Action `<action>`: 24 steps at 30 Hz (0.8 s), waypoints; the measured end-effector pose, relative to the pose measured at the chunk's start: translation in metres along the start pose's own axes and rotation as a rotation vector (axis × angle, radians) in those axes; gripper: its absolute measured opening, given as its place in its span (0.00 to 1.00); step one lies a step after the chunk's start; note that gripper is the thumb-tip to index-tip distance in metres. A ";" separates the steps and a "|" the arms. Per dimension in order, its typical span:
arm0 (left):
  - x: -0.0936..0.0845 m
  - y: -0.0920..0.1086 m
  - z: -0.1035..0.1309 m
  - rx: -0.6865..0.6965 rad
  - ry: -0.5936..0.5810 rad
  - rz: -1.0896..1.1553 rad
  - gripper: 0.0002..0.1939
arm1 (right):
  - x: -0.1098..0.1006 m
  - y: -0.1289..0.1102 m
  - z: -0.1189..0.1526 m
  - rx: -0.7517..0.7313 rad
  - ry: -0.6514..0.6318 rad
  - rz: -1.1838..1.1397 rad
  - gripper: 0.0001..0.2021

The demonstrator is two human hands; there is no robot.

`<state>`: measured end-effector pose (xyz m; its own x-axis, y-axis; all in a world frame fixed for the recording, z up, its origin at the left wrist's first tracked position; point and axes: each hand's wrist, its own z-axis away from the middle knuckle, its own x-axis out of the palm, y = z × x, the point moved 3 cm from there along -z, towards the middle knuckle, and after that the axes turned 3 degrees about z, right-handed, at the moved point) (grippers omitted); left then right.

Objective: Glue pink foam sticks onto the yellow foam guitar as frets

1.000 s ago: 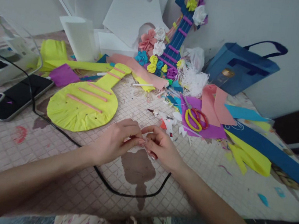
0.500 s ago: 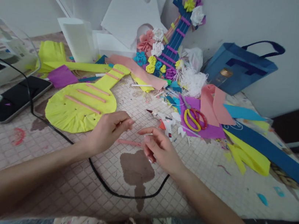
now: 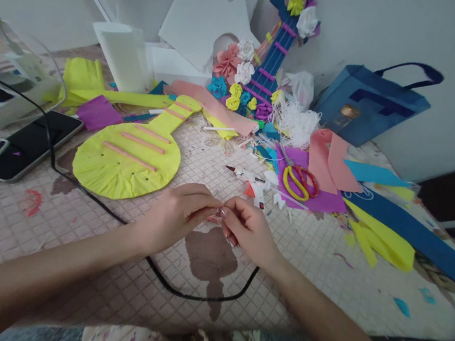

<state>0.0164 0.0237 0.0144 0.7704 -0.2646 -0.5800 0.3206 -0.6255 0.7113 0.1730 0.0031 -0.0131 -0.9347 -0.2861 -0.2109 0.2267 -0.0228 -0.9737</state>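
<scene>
My left hand (image 3: 185, 212) and my right hand (image 3: 245, 226) meet at their fingertips above the table, both in a pinch. Whatever is between the fingers, if anything, is too small to make out. Just behind the fingertips a pink paper stick (image 3: 213, 218) lies on the cloth, mostly hidden by my hands. Beyond my left hand rests a yellow guitar-shaped piece (image 3: 124, 178), covered in crinkled paper with several pink sticks across it. A glue gun (image 3: 252, 178) lies beyond my right hand, beside scissors (image 3: 297, 183) with yellow and red handles.
A flower-covered blue paper guitar (image 3: 275, 58) leans at the back, near a blue bag (image 3: 371, 109). Coloured paper strips (image 3: 410, 224) spread to the right. At left lie a phone (image 3: 23, 144) and a power strip (image 3: 13, 98); a black cable (image 3: 176, 292) loops below my hands.
My left hand has moved right and my right hand slightly closed, so their fingertips now meet. The pink stick on the table is more covered. The view has shifted slightly.
</scene>
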 end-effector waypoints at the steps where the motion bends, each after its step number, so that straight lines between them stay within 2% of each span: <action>1: 0.001 -0.001 0.001 0.020 -0.006 -0.034 0.10 | 0.000 0.000 0.000 -0.001 -0.003 0.000 0.12; 5: 0.005 -0.003 0.004 0.080 -0.014 -0.122 0.10 | 0.001 -0.002 0.001 -0.024 0.007 0.042 0.13; 8: 0.004 -0.001 0.003 0.074 0.018 -0.097 0.09 | 0.002 -0.003 0.002 -0.031 -0.018 0.022 0.13; 11: 0.001 0.001 -0.001 -0.055 0.039 0.045 0.07 | 0.002 -0.005 0.002 -0.011 -0.028 -0.040 0.13; 14: 0.000 0.000 -0.003 -0.227 0.002 0.224 0.07 | 0.001 -0.005 0.002 0.026 -0.034 -0.069 0.13; 16: -0.001 -0.001 -0.003 -0.270 -0.022 0.289 0.07 | 0.001 -0.004 0.001 0.040 -0.050 -0.084 0.13; 20: -0.003 -0.004 -0.002 -0.230 -0.037 0.302 0.07 | 0.000 -0.001 0.001 0.049 -0.062 -0.099 0.13; 24: -0.003 -0.003 -0.002 -0.153 -0.044 0.210 0.06 | 0.001 -0.001 0.001 0.024 -0.062 -0.046 0.12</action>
<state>0.0138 0.0274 0.0149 0.8054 -0.4105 -0.4277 0.2383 -0.4364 0.8676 0.1721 0.0019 -0.0122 -0.9257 -0.3428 -0.1600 0.1914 -0.0598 -0.9797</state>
